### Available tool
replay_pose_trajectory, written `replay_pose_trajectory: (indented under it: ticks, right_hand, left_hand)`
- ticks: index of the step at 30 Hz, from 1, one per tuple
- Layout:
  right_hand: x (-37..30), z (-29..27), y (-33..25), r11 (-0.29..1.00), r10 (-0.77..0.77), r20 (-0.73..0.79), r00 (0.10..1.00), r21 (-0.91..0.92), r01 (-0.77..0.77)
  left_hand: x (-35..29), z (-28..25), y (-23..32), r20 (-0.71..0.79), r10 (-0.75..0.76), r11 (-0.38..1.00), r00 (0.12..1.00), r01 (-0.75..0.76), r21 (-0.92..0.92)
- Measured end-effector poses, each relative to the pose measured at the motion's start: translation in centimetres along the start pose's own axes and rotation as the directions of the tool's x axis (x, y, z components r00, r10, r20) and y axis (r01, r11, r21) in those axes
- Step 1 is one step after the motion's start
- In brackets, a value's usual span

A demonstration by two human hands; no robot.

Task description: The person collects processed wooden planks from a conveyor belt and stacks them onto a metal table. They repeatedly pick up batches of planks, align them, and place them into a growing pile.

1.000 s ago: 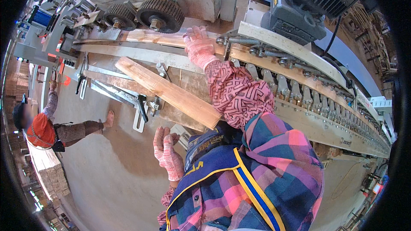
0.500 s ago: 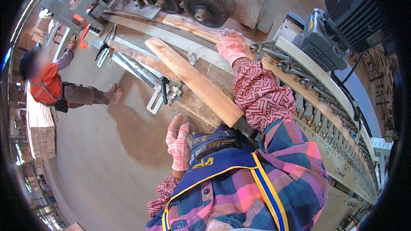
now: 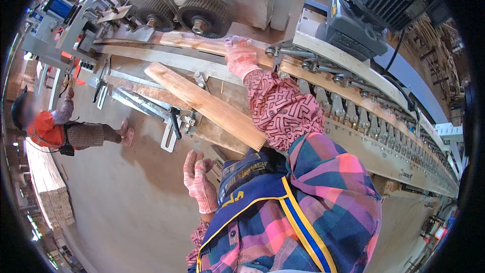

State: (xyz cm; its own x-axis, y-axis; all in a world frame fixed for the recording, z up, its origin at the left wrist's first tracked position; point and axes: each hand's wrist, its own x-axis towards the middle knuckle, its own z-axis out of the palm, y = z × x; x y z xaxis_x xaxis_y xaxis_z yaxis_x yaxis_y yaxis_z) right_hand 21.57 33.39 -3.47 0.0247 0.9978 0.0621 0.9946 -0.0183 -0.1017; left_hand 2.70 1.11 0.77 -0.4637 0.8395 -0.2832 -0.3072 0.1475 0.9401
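My right hand [image 3: 241,58], in a pink-and-white knitted glove, lies over a narrow wooden strip [image 3: 187,41] on the machine bed, its fingers bent onto the wood. The hand is just to the right of two toothed feed rollers [image 3: 202,19]. Nearer to me, a loose wooden board [image 3: 204,103] lies slantwise across the bed, its jagged finger-jointed end close to my body. My left hand [image 3: 200,182], gloved alike, hovers left of my apron with loosely bent fingers apart and nothing in them. The right hand's fingertips are partly hidden by the glove's angle.
Another wooden strip [image 3: 343,88] runs right along a row of metal clamps [image 3: 364,119], beneath a dark motor [image 3: 389,5]. A black clamp handle [image 3: 175,121] juts out before the bed. At left stands a co-worker in an orange top [image 3: 48,127], beside stacked timber [image 3: 48,182].
The view has shifted, so the machine and both hands appear farther left. Against the machine, my right hand has barely moved; my left remains empty beside the apron.
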Motion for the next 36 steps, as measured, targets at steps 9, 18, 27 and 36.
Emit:
replay_pose_trajectory:
  ticks: [9, 18, 27, 36]
  right_hand:
    - [-7.8, -2.9, 1.7, 0.952, -0.174, -0.231, 0.957, 0.211, 0.223]
    - [-10.8, -6.0, 14.8, 0.996, -0.054, 0.011, 0.998, -0.067, 0.055]
    - [-7.2, -5.5, 14.3, 0.953, -0.082, 0.356, 0.931, -0.246, 0.178]
    - [-9.1, -5.2, 13.3, 0.935, -0.231, 0.231, 0.945, -0.216, 0.282]
  left_hand:
    - [0.7, 1.8, 0.1, 0.108, -0.018, 1.000, 0.994, 0.017, 0.005]
    - [2.3, 2.1, 0.2, 0.212, -0.001, 0.999, 0.977, 0.008, -0.035]
    - [2.4, 4.1, 0.2, 0.365, 0.046, 0.995, 0.930, -0.073, 0.062]
    - [2.1, 0.1, 0.2, 0.391, 0.017, 0.995, 0.920, -0.055, 0.086]
